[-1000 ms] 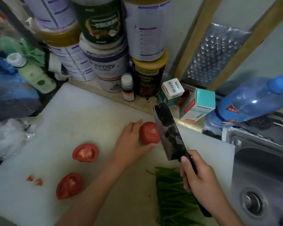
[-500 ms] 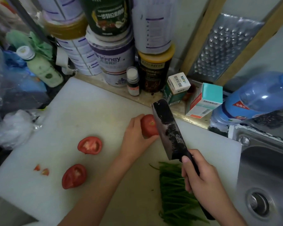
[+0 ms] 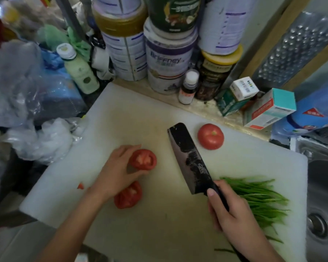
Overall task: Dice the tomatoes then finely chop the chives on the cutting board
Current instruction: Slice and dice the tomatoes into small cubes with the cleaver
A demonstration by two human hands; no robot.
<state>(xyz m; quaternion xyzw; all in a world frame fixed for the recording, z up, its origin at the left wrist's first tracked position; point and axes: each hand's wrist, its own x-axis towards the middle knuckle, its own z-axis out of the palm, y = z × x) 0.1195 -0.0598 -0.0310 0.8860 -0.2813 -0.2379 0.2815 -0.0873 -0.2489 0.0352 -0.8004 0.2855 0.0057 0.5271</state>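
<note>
Left hand [image 3: 117, 171] has let go of the round tomato [image 3: 210, 136] it was steadying a second ago and come over to the left side of the cutting board [image 3: 121, 118]. It's now got its fingers curled round a tomato half [image 3: 143, 159], cut face up. Can't really tell if that half is flat on the board or tipped up a bit.

The round tomato sits on its own at the far side, stem scar up, with nothing touching it. The second half [image 3: 128, 194] lies just below the left wrist, and there's a tiny red scrap [image 3: 80, 186] a little further left.

Right hand [image 3: 233, 214] is wrapped tight round the handle of the dark cleaver [image 3: 189, 159]. The blade points away from the person, between the held half and the round tomato and clear of both.

Chives [image 3: 257, 197] are in a loose bunch on the board's right side, partly under the right hand, uncut. The sink [image 3: 322, 186] is right beside that edge. Stacked tins [image 3: 167, 69] and a blue bottle [image 3: 314, 108] crowd the surface behind the board.
</note>
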